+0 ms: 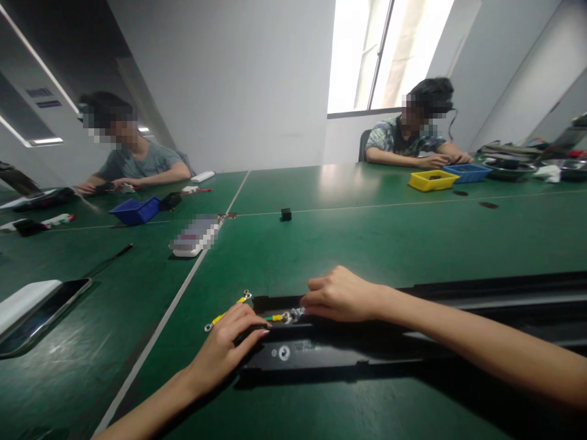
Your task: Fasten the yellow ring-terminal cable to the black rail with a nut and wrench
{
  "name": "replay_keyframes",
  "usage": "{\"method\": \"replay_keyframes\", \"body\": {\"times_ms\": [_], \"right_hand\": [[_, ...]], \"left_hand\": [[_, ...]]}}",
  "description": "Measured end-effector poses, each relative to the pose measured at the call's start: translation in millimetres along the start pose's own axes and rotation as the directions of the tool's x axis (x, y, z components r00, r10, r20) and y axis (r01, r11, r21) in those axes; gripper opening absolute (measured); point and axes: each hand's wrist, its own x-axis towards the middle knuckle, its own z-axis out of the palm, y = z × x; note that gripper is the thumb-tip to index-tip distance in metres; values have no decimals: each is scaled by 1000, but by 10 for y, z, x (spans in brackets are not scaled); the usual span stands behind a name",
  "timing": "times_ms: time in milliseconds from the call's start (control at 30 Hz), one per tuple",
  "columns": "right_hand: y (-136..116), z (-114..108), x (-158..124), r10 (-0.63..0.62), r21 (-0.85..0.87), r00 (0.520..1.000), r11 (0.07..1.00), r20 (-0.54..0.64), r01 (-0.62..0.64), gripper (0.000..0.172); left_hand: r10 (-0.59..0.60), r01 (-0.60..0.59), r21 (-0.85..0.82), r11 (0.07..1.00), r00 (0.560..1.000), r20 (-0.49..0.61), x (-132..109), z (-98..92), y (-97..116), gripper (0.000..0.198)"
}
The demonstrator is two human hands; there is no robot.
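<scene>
A long black rail-shaped part lies across the green table in front of me. My left hand rests on its left end, fingers curled down over a yellow-green wire. My right hand is closed in a pinch on a small silver fastener at the wire's ring terminal. Two more yellow-green wires with ring terminals lie on the table just left of the rail.
A phone lies at the near left, a pen and a white box beyond it. A small black cube sits mid-table. Two other people sit at the far side, by a blue bin and yellow and blue bins.
</scene>
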Motion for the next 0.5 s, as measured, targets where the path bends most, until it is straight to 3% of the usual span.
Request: {"method": "replay_keyframes", "body": {"times_ms": [500], "right_hand": [[-52, 4, 35, 10, -54, 1000, 998, -18, -11, 30]], "left_hand": [[-5, 4, 23, 1000, 1000, 24, -16, -25, 3, 16]]}}
